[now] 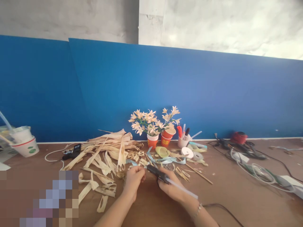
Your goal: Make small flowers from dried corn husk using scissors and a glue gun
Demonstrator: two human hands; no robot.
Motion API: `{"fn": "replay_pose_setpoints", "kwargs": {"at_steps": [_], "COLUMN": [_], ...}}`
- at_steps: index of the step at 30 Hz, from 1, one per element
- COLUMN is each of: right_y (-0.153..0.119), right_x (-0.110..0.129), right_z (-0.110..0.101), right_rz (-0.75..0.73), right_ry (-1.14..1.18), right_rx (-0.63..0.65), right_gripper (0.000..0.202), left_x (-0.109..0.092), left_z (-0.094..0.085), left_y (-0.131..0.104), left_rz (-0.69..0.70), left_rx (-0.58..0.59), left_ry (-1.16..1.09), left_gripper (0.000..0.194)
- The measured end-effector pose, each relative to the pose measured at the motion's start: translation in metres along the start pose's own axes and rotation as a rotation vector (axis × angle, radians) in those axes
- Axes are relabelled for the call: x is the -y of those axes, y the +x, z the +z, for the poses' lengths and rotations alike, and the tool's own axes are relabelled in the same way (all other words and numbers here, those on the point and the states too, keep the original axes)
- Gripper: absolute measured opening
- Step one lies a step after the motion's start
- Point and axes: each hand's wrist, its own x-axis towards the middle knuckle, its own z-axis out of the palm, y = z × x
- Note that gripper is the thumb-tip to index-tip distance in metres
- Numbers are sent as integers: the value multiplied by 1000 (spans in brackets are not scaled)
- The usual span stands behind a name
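My right hand (170,184) is wrapped round a black hot glue gun (156,172), with a long translucent glue stick (183,188) coming out of its rear. The gun's nozzle points left, close to the fingertips of my left hand (133,181). Those fingers are pinched together, and whatever they hold is too small or hidden to name. Just beyond both hands lie blue ribbon strips (171,160) and cut scraps of dried husk. Pale artificial flowers (148,121) on green stems stand in paper cups (152,142) behind them.
Dried corn husks (111,145) are heaped at the left. A wooden stick (200,174), a white tape roll (187,153) and a pen cup (183,142) lie or stand right of centre. Cables (255,173) spread over the right side. A blue partition (165,85) closes the back.
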Motion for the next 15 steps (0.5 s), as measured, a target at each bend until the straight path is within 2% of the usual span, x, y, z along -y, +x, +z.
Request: {"fn": "replay_pose_setpoints", "kwargs": {"at_steps": [10,15], "right_y": [2,2], "right_x": [0,4], "right_z": [0,-2], "right_rz": [-11,-19], "right_ry": [9,31], "right_rx": [22,35], "right_gripper": [13,10], "left_x": [3,8], "left_z": [-1,-6], "left_y": [2,7], "left_rz": [28,136], "left_rx": [9,-7], "left_ry": [42,227], "left_gripper": [10,12]}}
